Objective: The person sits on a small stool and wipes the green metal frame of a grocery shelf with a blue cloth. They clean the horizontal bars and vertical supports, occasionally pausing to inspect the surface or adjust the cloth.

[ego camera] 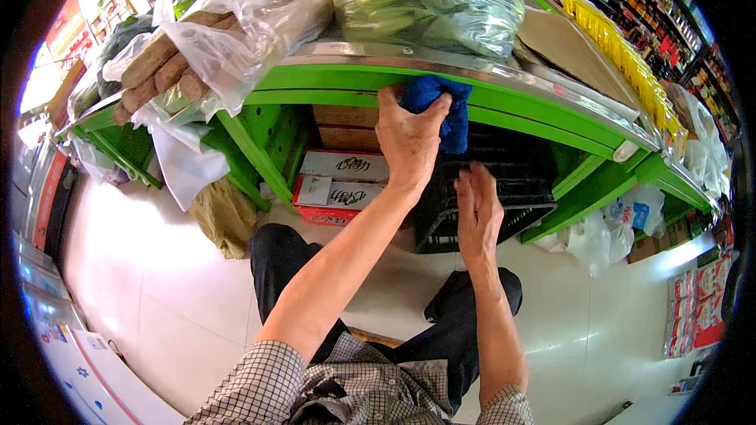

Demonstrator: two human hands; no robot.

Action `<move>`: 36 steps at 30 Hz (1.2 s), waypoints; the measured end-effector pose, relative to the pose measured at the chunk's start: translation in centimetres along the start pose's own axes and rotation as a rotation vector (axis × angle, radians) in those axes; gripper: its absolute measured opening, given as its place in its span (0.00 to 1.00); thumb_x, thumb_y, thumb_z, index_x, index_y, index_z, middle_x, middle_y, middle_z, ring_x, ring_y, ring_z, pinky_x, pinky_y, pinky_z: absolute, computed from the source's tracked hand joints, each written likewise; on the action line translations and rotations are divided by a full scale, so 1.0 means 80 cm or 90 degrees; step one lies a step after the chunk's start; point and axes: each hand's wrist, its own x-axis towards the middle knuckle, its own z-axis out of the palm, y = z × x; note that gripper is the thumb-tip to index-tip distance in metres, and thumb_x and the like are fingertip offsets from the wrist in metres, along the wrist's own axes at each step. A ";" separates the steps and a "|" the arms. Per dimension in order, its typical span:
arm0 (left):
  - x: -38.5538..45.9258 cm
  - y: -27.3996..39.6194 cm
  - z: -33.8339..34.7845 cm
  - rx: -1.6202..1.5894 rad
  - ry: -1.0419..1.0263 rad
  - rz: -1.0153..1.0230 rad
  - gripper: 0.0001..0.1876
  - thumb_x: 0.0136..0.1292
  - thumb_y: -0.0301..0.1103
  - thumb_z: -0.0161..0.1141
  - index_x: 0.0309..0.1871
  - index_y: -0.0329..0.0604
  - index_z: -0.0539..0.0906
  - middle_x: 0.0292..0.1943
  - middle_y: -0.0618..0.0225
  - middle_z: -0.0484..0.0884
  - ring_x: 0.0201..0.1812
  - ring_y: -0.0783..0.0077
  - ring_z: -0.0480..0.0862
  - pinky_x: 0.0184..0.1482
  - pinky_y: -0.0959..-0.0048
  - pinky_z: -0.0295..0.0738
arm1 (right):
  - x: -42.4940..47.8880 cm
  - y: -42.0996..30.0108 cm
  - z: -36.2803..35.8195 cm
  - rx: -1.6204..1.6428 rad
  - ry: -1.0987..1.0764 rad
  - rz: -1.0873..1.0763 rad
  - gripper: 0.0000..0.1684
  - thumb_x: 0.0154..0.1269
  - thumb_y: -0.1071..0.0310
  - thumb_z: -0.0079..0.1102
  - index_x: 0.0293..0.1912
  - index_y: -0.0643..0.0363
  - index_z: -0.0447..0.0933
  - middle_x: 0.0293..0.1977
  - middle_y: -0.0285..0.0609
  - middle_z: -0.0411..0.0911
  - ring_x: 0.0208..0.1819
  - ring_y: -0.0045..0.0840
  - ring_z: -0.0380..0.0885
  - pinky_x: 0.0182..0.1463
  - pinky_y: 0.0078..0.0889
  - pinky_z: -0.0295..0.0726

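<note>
My left hand grips a bunched blue cloth and presses it against the green metal front rail of a display stand. Part of the cloth hangs below the rail. Lower and to the right, my right hand is raised in front of a black plastic crate, fingers together and slightly blurred; no object shows in it. Above the rail, a clear bag of green leafy stalks rests on the stand.
Long brown roots in plastic bags overhang the stand's left side. Beneath it are red-and-white cartons and a brown bag. Flattened cardboard and yellow packets lie at the right. White plastic bags hang below the right side.
</note>
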 end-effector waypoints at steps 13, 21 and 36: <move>0.069 0.011 -0.146 0.020 0.164 -0.018 0.15 0.57 0.30 0.72 0.45 0.39 0.78 0.28 0.69 0.81 0.21 0.79 0.75 0.20 0.77 0.70 | -0.073 0.126 -0.036 -0.232 -0.308 0.105 0.19 0.72 0.71 0.59 0.59 0.66 0.74 0.37 0.49 0.86 0.37 0.32 0.87 0.42 0.34 0.83; 0.161 -0.010 -0.301 -0.028 0.340 0.021 0.10 0.62 0.29 0.67 0.41 0.39 0.78 0.28 0.66 0.81 0.20 0.75 0.76 0.18 0.76 0.70 | -0.078 0.123 -0.023 -0.258 -0.395 0.071 0.21 0.70 0.65 0.63 0.58 0.61 0.76 0.38 0.48 0.87 0.39 0.39 0.87 0.44 0.40 0.83; 0.124 -0.021 -0.369 0.176 0.249 0.046 0.15 0.63 0.34 0.71 0.47 0.45 0.77 0.25 0.76 0.75 0.23 0.83 0.72 0.21 0.81 0.65 | -0.086 0.141 -0.013 -0.382 -0.459 0.056 0.23 0.74 0.53 0.56 0.60 0.55 0.78 0.39 0.48 0.87 0.40 0.43 0.86 0.47 0.46 0.83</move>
